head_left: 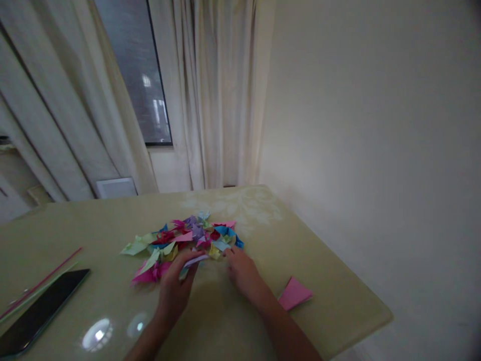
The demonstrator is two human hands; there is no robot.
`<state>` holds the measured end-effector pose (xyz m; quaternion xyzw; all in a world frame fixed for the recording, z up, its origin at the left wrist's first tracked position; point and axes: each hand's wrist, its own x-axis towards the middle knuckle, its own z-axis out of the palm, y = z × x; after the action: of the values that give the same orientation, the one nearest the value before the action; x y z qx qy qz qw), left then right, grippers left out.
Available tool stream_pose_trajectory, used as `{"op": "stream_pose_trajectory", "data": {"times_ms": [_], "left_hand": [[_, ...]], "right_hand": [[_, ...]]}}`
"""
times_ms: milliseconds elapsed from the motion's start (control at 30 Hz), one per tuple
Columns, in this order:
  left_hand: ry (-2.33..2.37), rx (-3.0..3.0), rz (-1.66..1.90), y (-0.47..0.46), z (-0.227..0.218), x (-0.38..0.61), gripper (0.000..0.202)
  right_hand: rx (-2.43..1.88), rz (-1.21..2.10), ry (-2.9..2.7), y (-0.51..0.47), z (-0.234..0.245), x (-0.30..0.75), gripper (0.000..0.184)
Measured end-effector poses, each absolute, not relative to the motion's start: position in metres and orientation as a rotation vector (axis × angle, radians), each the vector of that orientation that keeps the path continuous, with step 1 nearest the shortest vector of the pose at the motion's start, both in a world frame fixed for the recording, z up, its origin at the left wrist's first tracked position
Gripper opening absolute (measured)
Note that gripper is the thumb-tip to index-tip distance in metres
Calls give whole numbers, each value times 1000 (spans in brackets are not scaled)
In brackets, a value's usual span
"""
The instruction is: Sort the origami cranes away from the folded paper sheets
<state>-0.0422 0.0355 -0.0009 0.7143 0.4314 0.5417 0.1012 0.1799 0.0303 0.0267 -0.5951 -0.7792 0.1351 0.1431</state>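
In front of me a pile of colourful origami pieces, several of them crane-like, lies on the table. My left hand is at the near side of the pile, with thumb and fingers closed on a folded lavender paper. To the right of it, my right hand has its fingers curled together at the pile's near right edge, close to a light blue origami piece. What those fingers hold, if anything, is hidden. A pink folded paper lies to the right of my right forearm.
On the left of the table lie a black phone, a thin pink stick and a pale green stick. Curtains and a window are behind the table; a bare wall runs along its right.
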Motion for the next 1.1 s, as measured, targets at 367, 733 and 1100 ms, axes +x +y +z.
{"op": "stream_pose_trajectory", "data": {"times_ms": [367, 733, 1100], "left_hand": [[1161, 1534, 1314, 7, -5, -19, 44], [1079, 2063, 846, -3, -16, -19, 30], [950, 2431, 485, -39, -8, 76, 75]], "right_hand": [[-967, 736, -1880, 18, 28, 159, 28], [-1071, 725, -1193, 15, 56, 219, 38], [-1488, 636, -968, -79, 7, 354, 59]]}}
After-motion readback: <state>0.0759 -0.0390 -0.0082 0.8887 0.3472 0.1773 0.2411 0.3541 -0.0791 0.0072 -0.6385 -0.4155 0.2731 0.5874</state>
